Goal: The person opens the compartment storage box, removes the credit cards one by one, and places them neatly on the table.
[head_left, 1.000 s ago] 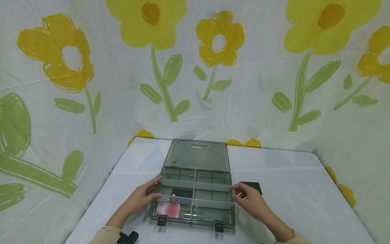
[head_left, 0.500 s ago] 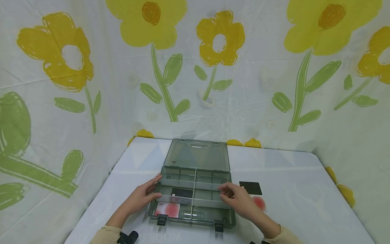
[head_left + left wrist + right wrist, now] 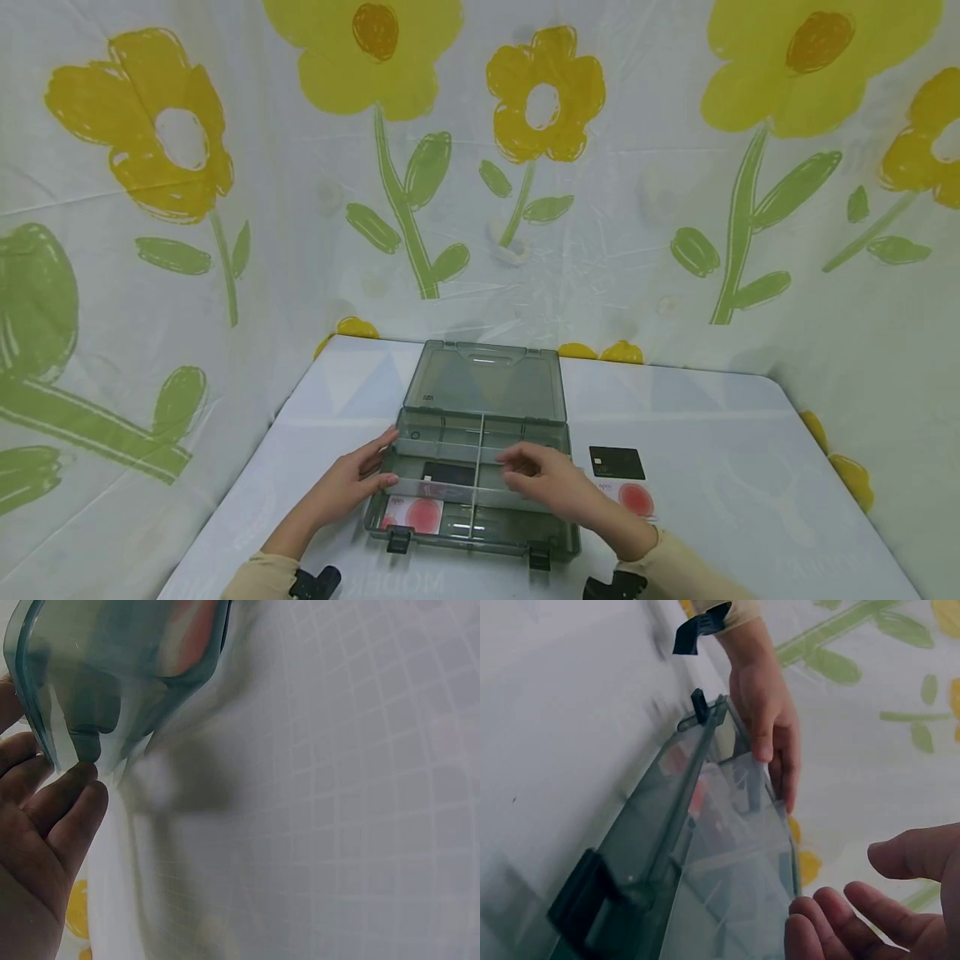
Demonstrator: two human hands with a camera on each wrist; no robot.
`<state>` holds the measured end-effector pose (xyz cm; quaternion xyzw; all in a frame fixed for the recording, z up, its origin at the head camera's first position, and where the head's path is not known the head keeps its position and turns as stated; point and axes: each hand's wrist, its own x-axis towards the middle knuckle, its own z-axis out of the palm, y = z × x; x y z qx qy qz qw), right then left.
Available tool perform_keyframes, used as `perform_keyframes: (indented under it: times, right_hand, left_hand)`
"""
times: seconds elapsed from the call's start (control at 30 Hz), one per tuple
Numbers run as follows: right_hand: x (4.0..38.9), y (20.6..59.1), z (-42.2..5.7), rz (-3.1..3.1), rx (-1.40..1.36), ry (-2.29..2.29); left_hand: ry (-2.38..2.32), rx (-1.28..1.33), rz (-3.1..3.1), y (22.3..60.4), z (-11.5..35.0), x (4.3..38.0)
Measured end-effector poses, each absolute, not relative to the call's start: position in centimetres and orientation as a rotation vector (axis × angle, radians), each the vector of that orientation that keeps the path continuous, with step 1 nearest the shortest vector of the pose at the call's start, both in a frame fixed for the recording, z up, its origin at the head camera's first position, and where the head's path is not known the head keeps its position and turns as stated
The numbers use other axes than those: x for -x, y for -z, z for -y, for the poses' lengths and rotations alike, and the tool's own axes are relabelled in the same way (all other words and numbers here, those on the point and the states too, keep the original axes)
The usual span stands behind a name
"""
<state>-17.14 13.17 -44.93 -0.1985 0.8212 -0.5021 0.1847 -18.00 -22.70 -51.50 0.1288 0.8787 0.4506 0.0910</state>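
A translucent grey-green compartment box (image 3: 517, 527) stands with its lid (image 3: 486, 383) swung back. In its front left compartment lies a white card with red circles (image 3: 422, 516), and behind that a black card (image 3: 450, 475). My left hand (image 3: 347, 485) touches the box's left side, fingers extended along the wall and thumb at the rim; the left wrist view has these fingertips (image 3: 88, 774) against the plastic. Over the right compartments hovers my right hand (image 3: 551, 482), fingers loosely bent and holding nothing. In the right wrist view its thumb (image 3: 911, 853) stands apart from the fingers.
Right of the box, a second black card (image 3: 617, 463) with a chip lies on the white table (image 3: 750, 500), just beyond a white card with a red circle (image 3: 636, 500). Two latches (image 3: 398, 542) stick out at the box's front. A flower-print curtain (image 3: 615, 217) surrounds the table.
My right hand has moved left from the box's right edge to above its right compartments, uncovering the cards on the table. My left hand stays where it was.
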Motion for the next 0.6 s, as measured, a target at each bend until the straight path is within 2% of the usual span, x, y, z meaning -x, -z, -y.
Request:
perform_keyframes:
  times: [0.6]
  right_hand:
    - [19.3, 43.9, -9.4, -1.929, 0.498, 1.5]
  left_hand:
    - [-1.328, -0.395, -2.618, 51.5, 22.7, 18.1]
